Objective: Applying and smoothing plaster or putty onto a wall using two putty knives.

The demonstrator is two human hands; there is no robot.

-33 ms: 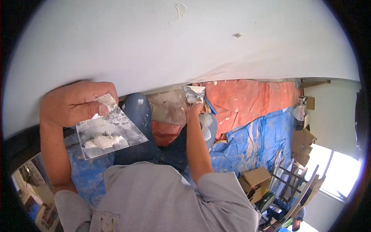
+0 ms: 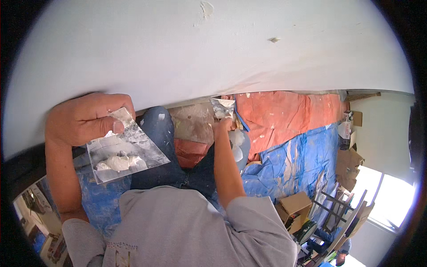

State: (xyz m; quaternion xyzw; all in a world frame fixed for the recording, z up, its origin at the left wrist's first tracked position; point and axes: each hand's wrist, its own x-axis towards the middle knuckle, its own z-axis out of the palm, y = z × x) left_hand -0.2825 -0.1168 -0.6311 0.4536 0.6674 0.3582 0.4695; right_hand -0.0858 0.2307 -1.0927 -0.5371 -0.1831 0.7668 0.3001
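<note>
My left hand [image 2: 84, 118] grips a thin, flat metal putty blade [image 2: 140, 144] by its edge, thumb on top. A lump of off-white filler paste [image 2: 119, 163] sits along the blade's lower part, and smears cover the rest. Farther off, my right hand [image 2: 222, 126] is closed on a smaller putty blade [image 2: 218, 107] with pale paste on its face. That blade is close to the foot of the white wall [image 2: 213, 58]; whether it touches the wall I cannot tell. The right fingers are partly hidden.
Orange sheeting [image 2: 284, 109] and a blue tarp [image 2: 293, 160] cover the floor to the right. Dabs of filler [image 2: 274, 40] mark the wall. A cardboard box [image 2: 296, 205] and leaning frames [image 2: 338, 209] stand at the lower right, with another person [image 2: 342, 249] beyond.
</note>
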